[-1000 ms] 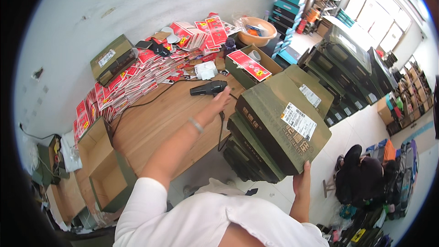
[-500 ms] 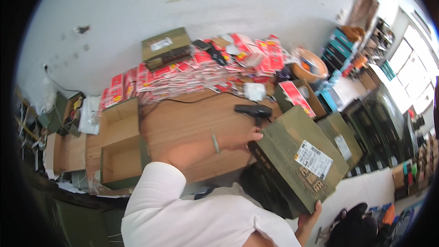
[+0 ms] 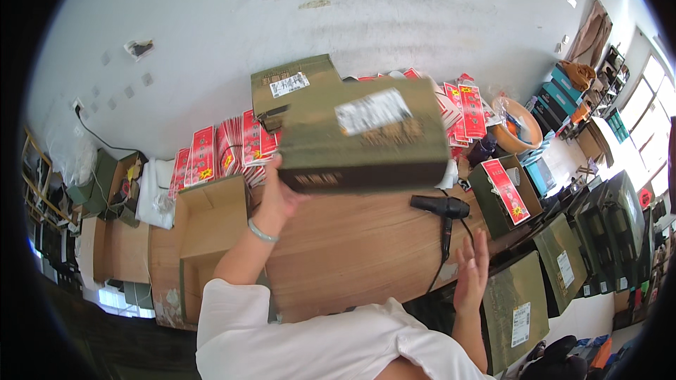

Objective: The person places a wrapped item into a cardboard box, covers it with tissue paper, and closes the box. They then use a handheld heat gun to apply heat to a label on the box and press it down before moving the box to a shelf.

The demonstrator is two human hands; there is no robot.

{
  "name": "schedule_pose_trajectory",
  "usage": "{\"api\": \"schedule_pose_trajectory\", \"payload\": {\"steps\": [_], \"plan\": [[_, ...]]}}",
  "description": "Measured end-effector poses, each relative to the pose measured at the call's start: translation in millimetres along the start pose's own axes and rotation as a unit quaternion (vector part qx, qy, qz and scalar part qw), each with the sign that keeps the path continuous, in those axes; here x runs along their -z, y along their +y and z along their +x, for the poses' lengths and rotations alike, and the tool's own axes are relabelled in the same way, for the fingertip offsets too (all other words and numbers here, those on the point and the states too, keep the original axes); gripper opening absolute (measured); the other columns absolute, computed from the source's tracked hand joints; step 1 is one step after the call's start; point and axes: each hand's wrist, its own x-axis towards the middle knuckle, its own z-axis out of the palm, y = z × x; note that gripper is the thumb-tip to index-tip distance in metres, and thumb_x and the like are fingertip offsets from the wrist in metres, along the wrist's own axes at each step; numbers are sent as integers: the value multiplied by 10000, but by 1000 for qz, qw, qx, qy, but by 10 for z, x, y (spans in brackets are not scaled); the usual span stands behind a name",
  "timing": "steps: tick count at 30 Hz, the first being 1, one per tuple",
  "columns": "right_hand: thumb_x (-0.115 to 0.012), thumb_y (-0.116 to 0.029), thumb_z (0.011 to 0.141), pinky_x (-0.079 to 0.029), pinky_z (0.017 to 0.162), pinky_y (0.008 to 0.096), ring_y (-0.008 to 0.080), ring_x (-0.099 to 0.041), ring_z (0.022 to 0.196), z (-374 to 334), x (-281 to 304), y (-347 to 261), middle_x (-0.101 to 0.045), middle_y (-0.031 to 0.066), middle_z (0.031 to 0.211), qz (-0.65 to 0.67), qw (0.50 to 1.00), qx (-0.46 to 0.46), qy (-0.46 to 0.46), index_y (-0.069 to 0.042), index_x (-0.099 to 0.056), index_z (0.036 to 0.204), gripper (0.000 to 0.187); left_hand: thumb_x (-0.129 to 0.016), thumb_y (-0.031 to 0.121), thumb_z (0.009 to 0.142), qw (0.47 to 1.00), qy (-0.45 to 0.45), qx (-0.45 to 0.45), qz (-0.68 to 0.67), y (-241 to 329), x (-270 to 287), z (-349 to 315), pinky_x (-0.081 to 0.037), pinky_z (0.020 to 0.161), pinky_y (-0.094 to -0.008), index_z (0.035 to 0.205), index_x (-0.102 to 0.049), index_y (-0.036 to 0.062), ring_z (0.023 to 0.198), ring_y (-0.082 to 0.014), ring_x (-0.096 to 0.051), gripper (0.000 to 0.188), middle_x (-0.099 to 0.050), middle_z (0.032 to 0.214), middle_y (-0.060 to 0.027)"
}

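Note:
A dark green shoebox point(image 3: 310, 137) with a white label on its lid is in the air over the far part of the wooden table point(image 3: 338, 253). My left hand point(image 3: 279, 193) grips its lower left corner. A bracelet circles that wrist. My right hand point(image 3: 472, 274) is away from the box, its fingers stretched out and nothing in them. Beside it lies a black hair dryer point(image 3: 442, 205) with its cord. Behind the held box, a second green shoebox point(image 3: 289, 84) rests on a heap of red printed packets point(image 3: 225, 144), which the held box partly hides.
At the table's left stands an opened shoebox point(image 3: 211, 218). On the right are a green box point(image 3: 486, 190) with a red packet across it, an orange basin point(image 3: 531, 127) and several stacked green shoeboxes point(image 3: 605, 218). More labelled boxes point(image 3: 517, 309) stand by my right arm.
The shoebox has moved from my right side up and left, over the table's far part. My right hand has let go of it; my left hand still holds it. My view has turned slightly.

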Motion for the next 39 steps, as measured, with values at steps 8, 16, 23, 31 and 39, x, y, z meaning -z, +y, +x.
{"api": "schedule_pose_trajectory", "payload": {"steps": [8, 16, 23, 31, 39], "plan": [[-551, -213, 965, -300, 1112, 402, 288, -350, 1395, -250, 307, 551, -288, 102, 1560, -82, 977, -156, 118, -79, -305, 1505, 608, -598, 603, 824, 962, 164, -184, 117, 1381, 905, 2086, -212, 1062, -676, 1495, -238, 151, 1384, -396, -316, 886, -307, 1526, -136], [-558, -99, 954, -365, 1069, 359, 271, -414, 1352, -503, 382, 408, -311, 88, 1553, -117, 964, -145, 190, -46, -306, 1494, 598, -624, 506, 879, 650, 371, -369, 551, 439, 698, 2960, -285, 1074, -594, 1543, -140, 217, 1395, -511, -217, 871, -57, 1524, -366], [-487, -19, 979, -423, 1034, 348, 226, -560, 1211, -914, 805, -313, -422, 155, 1472, -227, 926, 52, 298, -19, -482, 1348, 370, -562, 180, 951, 756, -107, -244, 599, -1817, 601, 2026, -409, 990, -428, 1252, -556, 40, 1127, -279, -529, 333, -577, 1199, -128], [-550, -267, 993, -374, 1030, 348, 237, -486, 1215, -2266, 2712, -545, -490, 144, 1387, -408, 686, -29, 602, -44, -493, 1333, 411, -492, 561, 958, 796, -391, 280, 368, -3727, -1383, -317, -358, 1037, -372, 1457, -372, 108, 1233, -208, -471, 685, -498, 1351, -100], [-538, -459, 967, -390, 1057, 354, 218, -503, 1248, -2799, 2858, 220, -510, 102, 1381, 133, 883, -178, 414, -37, -391, 1423, 638, -613, 582, 862, 704, -439, 417, 371, -4226, -1851, -423, -342, 1061, -368, 1501, -284, 95, 1260, -224, -458, 869, -471, 1395, -106]]}}
